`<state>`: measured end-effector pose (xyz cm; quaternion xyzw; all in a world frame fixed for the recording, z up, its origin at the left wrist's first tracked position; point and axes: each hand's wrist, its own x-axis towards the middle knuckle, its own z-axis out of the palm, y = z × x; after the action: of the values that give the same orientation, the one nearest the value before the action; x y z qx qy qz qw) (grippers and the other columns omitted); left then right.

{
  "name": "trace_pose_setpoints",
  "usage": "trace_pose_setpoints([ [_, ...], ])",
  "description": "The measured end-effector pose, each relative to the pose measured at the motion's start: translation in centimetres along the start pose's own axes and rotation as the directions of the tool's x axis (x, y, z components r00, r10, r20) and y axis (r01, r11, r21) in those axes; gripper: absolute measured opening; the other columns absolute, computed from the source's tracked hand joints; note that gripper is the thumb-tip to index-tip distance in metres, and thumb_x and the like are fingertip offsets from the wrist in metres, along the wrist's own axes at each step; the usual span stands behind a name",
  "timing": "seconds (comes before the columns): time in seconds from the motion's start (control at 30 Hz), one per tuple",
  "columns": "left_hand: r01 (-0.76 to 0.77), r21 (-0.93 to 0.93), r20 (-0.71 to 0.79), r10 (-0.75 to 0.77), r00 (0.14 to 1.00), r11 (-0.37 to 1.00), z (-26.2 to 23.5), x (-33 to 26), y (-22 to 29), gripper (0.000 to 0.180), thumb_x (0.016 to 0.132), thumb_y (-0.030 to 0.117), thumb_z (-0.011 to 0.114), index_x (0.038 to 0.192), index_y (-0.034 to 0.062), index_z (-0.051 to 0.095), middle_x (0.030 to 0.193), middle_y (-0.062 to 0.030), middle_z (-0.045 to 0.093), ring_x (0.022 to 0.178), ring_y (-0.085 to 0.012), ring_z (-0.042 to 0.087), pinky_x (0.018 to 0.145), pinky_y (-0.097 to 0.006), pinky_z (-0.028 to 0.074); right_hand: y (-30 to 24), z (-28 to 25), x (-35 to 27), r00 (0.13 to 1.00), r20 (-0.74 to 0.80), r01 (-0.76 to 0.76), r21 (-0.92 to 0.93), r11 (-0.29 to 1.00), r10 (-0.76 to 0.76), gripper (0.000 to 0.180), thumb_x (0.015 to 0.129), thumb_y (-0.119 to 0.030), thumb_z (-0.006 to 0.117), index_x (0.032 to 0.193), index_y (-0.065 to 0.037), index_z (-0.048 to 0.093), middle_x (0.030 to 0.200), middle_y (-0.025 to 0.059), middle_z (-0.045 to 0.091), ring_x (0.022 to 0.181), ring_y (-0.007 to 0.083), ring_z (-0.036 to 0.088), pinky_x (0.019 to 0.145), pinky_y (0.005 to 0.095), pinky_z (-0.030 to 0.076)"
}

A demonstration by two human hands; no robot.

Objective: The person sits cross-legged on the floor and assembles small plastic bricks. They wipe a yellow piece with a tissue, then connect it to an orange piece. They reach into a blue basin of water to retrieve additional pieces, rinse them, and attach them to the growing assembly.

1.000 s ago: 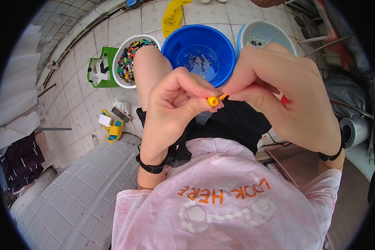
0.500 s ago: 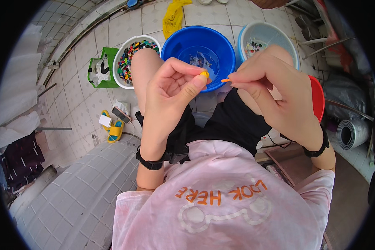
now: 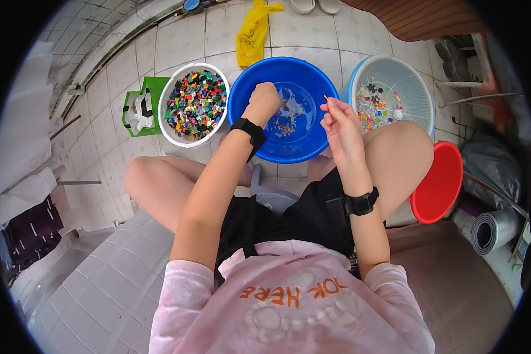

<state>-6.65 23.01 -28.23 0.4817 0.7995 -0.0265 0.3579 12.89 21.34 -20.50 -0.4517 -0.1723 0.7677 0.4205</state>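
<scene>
My left hand is closed over the left part of a blue basin; whatever its fingers hold is hidden. Water and several small toy pieces lie in this basin. Above its right rim, my right hand pinches a small thin orange piece between thumb and fingertip. Just right of that hand stands a pale blue-white basket, holding small colourful pieces. To the left, a white tub is filled with many-coloured building bricks.
Left of the tub sits a green bag. A yellow plastic bag lies on the tiles beyond the blue basin. By my right knee is a red basin, with a rolled grey mat farther right. A grey stool shows between my legs.
Both hands have moved apart and farther from my body, the left over the blue basin. The yellow piece it pinched is out of sight. My legs have spread wider, and the view has shifted.
</scene>
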Motion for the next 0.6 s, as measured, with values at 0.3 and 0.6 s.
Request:
trace_pose_setpoints([
  [0.3, 0.253, 0.282, -0.035, -0.253, 0.967, 0.926, 14.8, 12.5, -6.8, 0.015, 0.088, 0.006, 0.059, 0.094, 0.0074, 0.072, 0.108, -0.0115, 0.068, 0.102, -0.0267, 0.066, 0.082, -0.035, 0.055, -0.2, -2.2, -0.3, 0.965, -0.258, 0.032, -0.094, 0.995, -0.056, 0.014, 0.095, -0.011, 0.059, 0.104, -0.001, 0.056, 0.089, 0.0094, 0.063, 0.063, 0.0062, 0.048, 0.06, 0.0198, 0.038],
  [0.6, 0.112, 0.426, 0.091, -0.166, 0.982, 0.898, 21.2, 15.3, -3.6, 0.017, 0.09, 0.016, 0.06, 0.098, 0.0074, 0.072, 0.109, -0.0098, 0.07, 0.104, -0.0249, 0.065, 0.08, -0.037, 0.054, 0.1, -1.6, 3.0, 0.964, -0.263, -0.078, -0.162, 0.984, 0.033, 0.011, 0.094, -0.012, 0.06, 0.1, -0.004, 0.056, 0.089, 0.0091, 0.063, 0.062, 0.0065, 0.047, 0.059, 0.0189, 0.038],
])
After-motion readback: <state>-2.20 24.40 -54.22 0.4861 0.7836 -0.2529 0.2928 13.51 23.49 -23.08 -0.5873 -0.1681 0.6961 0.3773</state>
